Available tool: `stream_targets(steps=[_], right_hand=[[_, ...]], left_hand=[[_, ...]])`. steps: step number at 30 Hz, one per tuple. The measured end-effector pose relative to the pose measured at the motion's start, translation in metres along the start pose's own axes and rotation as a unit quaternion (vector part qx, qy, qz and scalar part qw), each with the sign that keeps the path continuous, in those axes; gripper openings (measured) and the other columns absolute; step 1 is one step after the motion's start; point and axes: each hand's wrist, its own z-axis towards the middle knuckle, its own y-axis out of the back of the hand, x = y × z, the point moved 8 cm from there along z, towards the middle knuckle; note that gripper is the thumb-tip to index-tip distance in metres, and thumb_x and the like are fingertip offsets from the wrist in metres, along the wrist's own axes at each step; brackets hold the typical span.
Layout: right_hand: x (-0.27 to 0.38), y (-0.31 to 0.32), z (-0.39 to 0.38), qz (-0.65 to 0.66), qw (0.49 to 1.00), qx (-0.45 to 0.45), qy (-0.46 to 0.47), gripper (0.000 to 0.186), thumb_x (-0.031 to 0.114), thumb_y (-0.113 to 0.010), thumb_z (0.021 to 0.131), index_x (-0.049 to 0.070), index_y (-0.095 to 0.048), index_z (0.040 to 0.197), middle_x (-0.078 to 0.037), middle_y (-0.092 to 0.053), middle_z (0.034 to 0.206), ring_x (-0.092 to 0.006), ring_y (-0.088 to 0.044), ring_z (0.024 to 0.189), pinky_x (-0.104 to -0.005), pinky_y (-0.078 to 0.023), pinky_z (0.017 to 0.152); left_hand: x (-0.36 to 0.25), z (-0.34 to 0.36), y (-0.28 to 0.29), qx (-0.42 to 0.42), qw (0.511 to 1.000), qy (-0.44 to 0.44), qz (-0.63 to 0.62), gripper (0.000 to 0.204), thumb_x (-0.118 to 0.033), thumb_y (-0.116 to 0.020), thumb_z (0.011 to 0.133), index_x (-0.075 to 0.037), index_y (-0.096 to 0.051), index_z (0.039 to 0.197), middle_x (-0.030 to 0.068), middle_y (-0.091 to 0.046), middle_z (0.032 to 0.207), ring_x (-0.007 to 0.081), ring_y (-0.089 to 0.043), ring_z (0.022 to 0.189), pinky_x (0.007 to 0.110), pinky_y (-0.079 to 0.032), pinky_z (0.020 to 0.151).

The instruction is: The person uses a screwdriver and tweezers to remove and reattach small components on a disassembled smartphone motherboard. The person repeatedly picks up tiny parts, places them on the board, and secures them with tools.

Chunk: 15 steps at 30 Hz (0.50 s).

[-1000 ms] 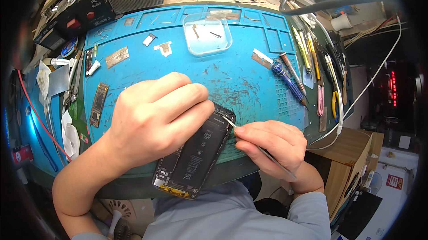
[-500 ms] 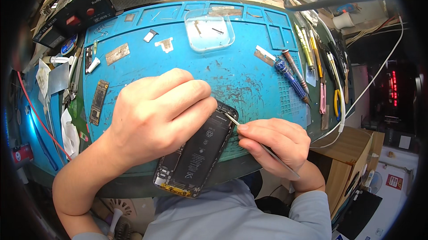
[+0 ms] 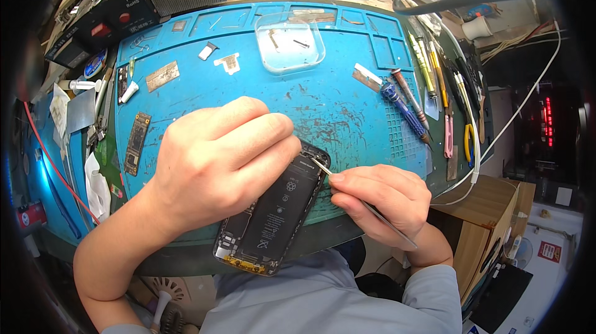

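Observation:
An opened smartphone (image 3: 302, 192) lies slanted at the mat's near edge, its black battery and inner parts bared. My left hand (image 3: 226, 154) covers the phone's left side, fingers curled and closed, with the fingertips by its upper end; whatever they grip is hidden. From the right, my right hand (image 3: 388, 200) pinches slim metal tweezers (image 3: 387, 222) between thumb and fingers. Their tip reaches the phone's upper right corner. Whether the tip holds a small part is too tiny to tell.
A blue work mat (image 3: 347, 110) carries a clear plastic tray (image 3: 288, 61) with small parts, a circuit board (image 3: 137, 141) on the left and a blue screwdriver (image 3: 403, 110) on the right. More hand tools (image 3: 444, 79) line the right side. A cable (image 3: 465, 0) arches across the upper right.
The view has shifted very slightly. Both hands, the tweezers and the phone keep nearly the same places.

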Motion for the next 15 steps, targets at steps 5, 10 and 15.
stream_targets(steps=[5,10,15], right_hand=[[0.0003,-0.0003,-0.0004,-0.001,1.000,-0.002,0.003,0.025,0.004,-0.087,0.086,-0.003,-0.078,0.108,-0.014,-0.078,0.091,-0.0268,-0.077,0.076,-0.0336,-0.061,0.065],[0.0005,-0.0001,-0.0002,0.000,1.000,-0.002,0.004,0.025,0.004,-0.087,0.085,-0.003,-0.078,0.108,-0.014,-0.078,0.091,-0.0267,-0.077,0.076,-0.0335,-0.060,0.065],[-0.0002,0.0002,-0.0002,0.002,1.000,-0.002,0.003,0.026,0.003,-0.087,0.085,-0.003,-0.078,0.108,-0.014,-0.078,0.091,-0.0268,-0.077,0.076,-0.0336,-0.061,0.065]], left_hand=[[0.0008,-0.0009,-0.0004,-0.004,1.000,-0.001,-0.001,0.028,-0.008,-0.085,0.069,-0.003,-0.075,0.095,0.0057,-0.071,0.094,0.0237,-0.071,0.081,0.034,-0.058,0.064],[0.0010,-0.0013,-0.0006,-0.005,1.000,-0.002,-0.004,0.028,-0.007,-0.085,0.069,-0.003,-0.075,0.095,0.0060,-0.071,0.094,0.0238,-0.071,0.081,0.034,-0.058,0.064],[0.0008,-0.0008,-0.0004,-0.008,1.000,-0.001,-0.003,0.028,-0.007,-0.086,0.068,-0.003,-0.075,0.094,0.0061,-0.071,0.094,0.0238,-0.071,0.081,0.034,-0.058,0.064]])
